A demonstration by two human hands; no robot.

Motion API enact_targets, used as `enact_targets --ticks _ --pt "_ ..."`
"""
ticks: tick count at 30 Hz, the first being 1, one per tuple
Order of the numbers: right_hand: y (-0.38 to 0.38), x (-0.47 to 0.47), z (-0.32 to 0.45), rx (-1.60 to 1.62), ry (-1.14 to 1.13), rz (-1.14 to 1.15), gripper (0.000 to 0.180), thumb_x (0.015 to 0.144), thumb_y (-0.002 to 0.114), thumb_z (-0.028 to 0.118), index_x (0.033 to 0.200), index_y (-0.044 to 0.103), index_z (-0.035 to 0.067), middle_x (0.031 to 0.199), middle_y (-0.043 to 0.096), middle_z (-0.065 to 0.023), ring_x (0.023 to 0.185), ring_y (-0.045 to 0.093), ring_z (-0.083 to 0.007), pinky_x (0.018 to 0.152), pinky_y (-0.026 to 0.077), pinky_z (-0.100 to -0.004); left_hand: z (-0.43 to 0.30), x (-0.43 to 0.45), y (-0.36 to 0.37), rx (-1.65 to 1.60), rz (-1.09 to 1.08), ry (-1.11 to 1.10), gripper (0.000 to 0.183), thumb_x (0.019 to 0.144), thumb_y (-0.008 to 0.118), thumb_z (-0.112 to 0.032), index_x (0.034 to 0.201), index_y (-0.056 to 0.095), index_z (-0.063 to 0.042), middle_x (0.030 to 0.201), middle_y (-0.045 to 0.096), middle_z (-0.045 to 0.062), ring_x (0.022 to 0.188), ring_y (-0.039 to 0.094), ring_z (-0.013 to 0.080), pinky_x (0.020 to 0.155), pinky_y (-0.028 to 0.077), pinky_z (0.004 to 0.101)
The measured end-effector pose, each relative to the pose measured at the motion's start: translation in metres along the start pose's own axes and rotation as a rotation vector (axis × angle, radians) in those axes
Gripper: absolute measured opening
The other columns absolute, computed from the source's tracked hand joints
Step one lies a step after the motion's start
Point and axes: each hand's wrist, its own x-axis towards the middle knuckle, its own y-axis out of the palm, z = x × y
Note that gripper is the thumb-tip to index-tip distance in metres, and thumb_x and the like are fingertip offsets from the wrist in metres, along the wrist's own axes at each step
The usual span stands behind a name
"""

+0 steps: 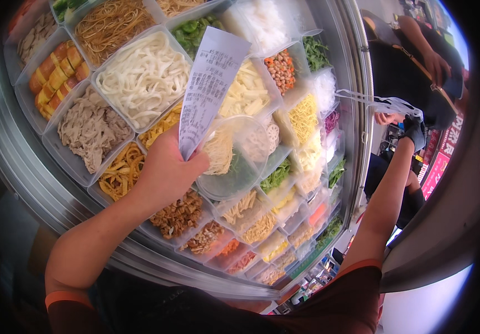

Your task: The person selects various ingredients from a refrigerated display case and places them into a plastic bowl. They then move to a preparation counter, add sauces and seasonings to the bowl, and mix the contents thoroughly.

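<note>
My left hand [177,160] pinches a long printed paper slip [210,87] upright above the food boxes. Just beyond its thumb is a round clear plastic lid or bowl [233,183]; I cannot tell whether the hand grips it too. At the far right my right hand [414,131], in a black glove, is stretched past the counter edge with a white plastic bag [396,104]. Another person's fingers [384,118] are close against that bag. Beneath my left arm lie boxes of shredded meat [93,127] and brown fried strips [120,171].
Rows of clear plastic boxes hold thick white noodles [141,79], brown noodles [112,29], peanuts [280,75] and cut greens [276,173]. A metal counter frame [359,83] borders them. Past it stands a person in dark clothing [403,75] with a shoulder strap.
</note>
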Motion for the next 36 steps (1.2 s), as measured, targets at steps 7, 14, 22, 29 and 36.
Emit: enact_targets --ticks 7,14,22,29,36 --pt "-0.009 -0.06 0.016 -0.513 -0.313 -0.128 0.052 0.097 0.063 0.059 0.125 0.076 0.016 0.129 0.077 -0.01 0.118 0.072 -0.0321 0.099 0.056 -0.0395 0.011 0.005 -0.003 0.048 -0.02 -0.003 0.026 0.088 0.067 -0.005 0.113 0.065 0.002 0.089 0.061 0.002 0.079 0.055 0.0099 0.073 0.05 0.0295" --pt "-0.099 -0.069 -0.02 -0.246 -0.393 -0.055 0.04 0.108 0.057 0.029 0.135 0.065 0.001 0.132 0.073 -0.0162 0.121 0.07 -0.0318 0.105 0.057 -0.0402 0.036 0.016 0.001 0.009 -0.017 0.13 0.024 0.093 0.072 -0.006 0.114 0.065 0.002 0.093 0.068 0.003 0.078 0.061 0.0075 0.068 0.052 0.0282" --pt "-0.151 -0.253 0.033 1.746 -0.025 0.868 0.03 0.112 0.052 0.019 0.131 0.067 0.001 0.125 0.074 -0.0116 0.113 0.071 -0.0222 0.097 0.059 -0.0364 0.034 0.015 0.002 -0.02 -0.002 0.102 0.015 0.092 0.073 -0.008 0.101 0.062 -0.003 0.081 0.062 0.0 0.066 0.057 0.0088 0.06 0.048 0.0288" --pt "-0.202 -0.436 0.143 1.64 0.517 0.415 0.026 0.111 0.057 0.014 0.132 0.068 0.004 0.117 0.076 -0.0077 0.095 0.075 -0.0191 0.076 0.064 -0.0307 0.04 0.02 0.004 -0.006 0.022 0.073 0.017 0.088 0.072 -0.006 0.102 0.063 -0.003 0.081 0.062 0.0 0.066 0.056 0.0091 0.06 0.047 0.0293" --pt "-0.226 -0.494 0.161 1.503 0.499 0.47 0.034 0.104 0.066 0.016 0.137 0.066 0.008 0.123 0.074 -0.0096 0.102 0.072 -0.0224 0.082 0.061 -0.0337 0.025 0.004 0.007 -0.07 0.133 0.01 0.017 0.086 0.069 -0.004 0.101 0.062 -0.003 0.084 0.061 0.0 0.065 0.054 0.009 0.06 0.047 0.0283"
